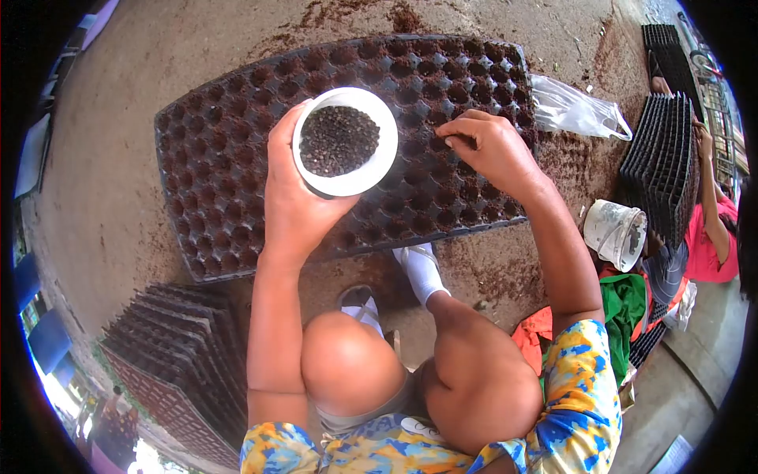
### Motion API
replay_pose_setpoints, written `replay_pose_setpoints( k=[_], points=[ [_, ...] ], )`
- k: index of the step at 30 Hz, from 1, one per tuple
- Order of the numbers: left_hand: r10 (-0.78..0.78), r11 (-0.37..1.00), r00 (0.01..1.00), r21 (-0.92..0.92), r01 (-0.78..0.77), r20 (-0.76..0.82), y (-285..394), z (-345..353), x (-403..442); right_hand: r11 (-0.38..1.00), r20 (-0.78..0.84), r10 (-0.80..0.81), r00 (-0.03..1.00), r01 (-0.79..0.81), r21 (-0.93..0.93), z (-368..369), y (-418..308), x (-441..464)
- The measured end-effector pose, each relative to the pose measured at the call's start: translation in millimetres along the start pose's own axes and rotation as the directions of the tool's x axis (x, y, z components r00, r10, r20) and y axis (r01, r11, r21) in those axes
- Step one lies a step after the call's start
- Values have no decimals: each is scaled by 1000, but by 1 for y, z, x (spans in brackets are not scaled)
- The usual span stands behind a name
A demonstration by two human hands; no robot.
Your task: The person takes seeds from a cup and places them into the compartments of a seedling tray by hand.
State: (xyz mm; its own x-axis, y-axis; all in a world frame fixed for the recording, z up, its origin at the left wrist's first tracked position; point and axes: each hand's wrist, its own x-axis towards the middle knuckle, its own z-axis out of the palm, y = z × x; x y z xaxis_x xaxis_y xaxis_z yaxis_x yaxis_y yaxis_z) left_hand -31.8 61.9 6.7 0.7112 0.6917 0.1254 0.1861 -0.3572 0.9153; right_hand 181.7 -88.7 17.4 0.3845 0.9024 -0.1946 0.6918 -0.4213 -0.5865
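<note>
A white cup [382, 162] partly filled with small dark seeds [339, 141] is in my left hand [288, 186], whose fingers wrap round its side. Beneath both hands lies a black seedling tray [229, 170] with rows of round cells holding dark brown soil. My right hand [493, 150] hovers over the tray's right part, thumb and forefinger pinched together just above a cell. Whatever may be between those fingertips is too small to make out. The cup and left hand cover some of the middle cells.
Stacked seedling trays stand at lower left [170, 355] and at right [662, 166]. A clear plastic bag [576, 110] lies by the tray's right end. A dirty white bucket [614, 235] rests near green cloth [626, 308]. Another person in a pink top [711, 245] is at far right.
</note>
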Motion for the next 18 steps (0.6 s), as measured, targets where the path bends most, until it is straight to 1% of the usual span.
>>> replay_pose_setpoints(
  k=[1, 4, 10, 13, 16, 18],
  points=[
    [3, 1000, 1000, 3, -3, 2, 0, 0, 0, 1000, 16, 23, 1000, -23, -8, 0, 1, -1],
    [22, 1000, 1000, 19, -22, 3, -3, 0, 0, 1000, 14, -4, 1000, 4, 31, 2, 4, -5],
    [31, 999, 1000, 27, -31, -7, -2, 0, -1, 998, 37, 25, 999, -27, 55, 0, 2, -7],
    [26, 999, 1000, 33, -25, -9, 1, 0, -1, 995, 38, 57, 998, -60, 85, 3, 6, -8],
    [32, 999, 999, 39, -32, -1, 0, 0, -2, 990, 57, 121, 991, -124, 69, 2, 2, -8],
    [40, 999, 999, 24, -40, -12, 0, 0, -1, 993, 48, 95, 994, -98, 70, 3, 4, -9]
  ],
)
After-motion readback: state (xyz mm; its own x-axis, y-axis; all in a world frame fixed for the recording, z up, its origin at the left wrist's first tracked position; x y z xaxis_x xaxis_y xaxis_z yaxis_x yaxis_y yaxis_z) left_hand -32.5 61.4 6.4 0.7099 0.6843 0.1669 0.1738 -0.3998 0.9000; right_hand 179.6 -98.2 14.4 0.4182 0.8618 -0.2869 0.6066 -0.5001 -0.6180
